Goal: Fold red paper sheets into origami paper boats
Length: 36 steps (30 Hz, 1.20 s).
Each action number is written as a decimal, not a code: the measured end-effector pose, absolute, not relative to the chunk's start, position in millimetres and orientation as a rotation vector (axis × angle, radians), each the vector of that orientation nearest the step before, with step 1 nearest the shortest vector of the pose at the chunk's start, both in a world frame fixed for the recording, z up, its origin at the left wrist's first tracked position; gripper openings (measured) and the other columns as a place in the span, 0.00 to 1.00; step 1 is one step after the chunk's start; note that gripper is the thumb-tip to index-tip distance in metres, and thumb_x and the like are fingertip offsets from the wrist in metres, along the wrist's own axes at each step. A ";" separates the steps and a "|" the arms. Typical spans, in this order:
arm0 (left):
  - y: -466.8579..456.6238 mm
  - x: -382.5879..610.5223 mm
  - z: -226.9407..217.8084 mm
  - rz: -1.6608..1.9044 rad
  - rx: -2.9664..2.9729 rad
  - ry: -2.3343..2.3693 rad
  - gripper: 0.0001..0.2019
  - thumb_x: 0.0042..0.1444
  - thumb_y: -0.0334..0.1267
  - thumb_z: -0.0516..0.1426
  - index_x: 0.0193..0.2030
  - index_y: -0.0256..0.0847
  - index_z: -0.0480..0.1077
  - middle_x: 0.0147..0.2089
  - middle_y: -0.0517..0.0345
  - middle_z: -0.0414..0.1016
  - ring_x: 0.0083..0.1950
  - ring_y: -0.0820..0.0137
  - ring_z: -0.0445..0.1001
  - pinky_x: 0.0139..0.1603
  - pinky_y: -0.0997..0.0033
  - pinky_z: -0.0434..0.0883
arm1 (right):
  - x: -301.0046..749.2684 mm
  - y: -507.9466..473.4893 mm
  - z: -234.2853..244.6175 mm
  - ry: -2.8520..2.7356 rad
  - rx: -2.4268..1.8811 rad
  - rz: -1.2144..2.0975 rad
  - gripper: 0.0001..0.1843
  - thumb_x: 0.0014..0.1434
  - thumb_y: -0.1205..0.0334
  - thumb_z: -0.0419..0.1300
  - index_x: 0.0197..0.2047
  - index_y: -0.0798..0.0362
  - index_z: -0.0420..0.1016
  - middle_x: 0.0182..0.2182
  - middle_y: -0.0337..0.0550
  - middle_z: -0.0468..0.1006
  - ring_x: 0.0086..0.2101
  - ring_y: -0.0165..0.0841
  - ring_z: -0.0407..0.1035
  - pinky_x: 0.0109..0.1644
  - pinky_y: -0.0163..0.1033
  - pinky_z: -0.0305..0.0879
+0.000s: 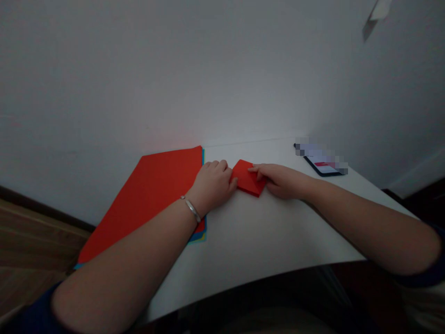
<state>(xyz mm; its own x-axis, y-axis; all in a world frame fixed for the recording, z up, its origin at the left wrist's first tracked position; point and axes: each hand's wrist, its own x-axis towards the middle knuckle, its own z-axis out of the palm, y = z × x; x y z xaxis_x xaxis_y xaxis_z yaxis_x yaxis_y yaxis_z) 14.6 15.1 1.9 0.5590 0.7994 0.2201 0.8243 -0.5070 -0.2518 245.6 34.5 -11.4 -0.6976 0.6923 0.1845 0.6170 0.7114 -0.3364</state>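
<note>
A small piece of folded red paper (246,176) lies on the white table between my two hands, several layers showing along its near edge. My left hand (214,182), with a silver bracelet at the wrist, closes on its left side, the thumb on the paper's edge and the other fingers curled. My right hand (280,180) grips the right corner, fingertips on top and the thumb at the side. Under my left forearm, a stack of large coloured paper sheets (156,185) lies with a red sheet uppermost and blue and yellow edges below.
A phone (323,162) with its screen lit lies at the right back of the white table (271,236). A pale wall (208,69) rises behind the table. Wooden furniture (31,241) stands at the left.
</note>
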 end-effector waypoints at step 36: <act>31.3 3.4 -8.6 0.065 -2.770 -1.527 0.32 0.68 0.52 0.44 0.74 0.39 0.47 0.75 0.45 0.50 0.75 0.50 0.45 0.70 0.42 0.50 | 242.2 27.0 -4.0 -2.769 -1.180 -0.082 0.21 0.62 0.60 0.52 0.55 0.54 0.77 0.56 0.51 0.77 0.54 0.41 0.72 0.59 0.46 0.66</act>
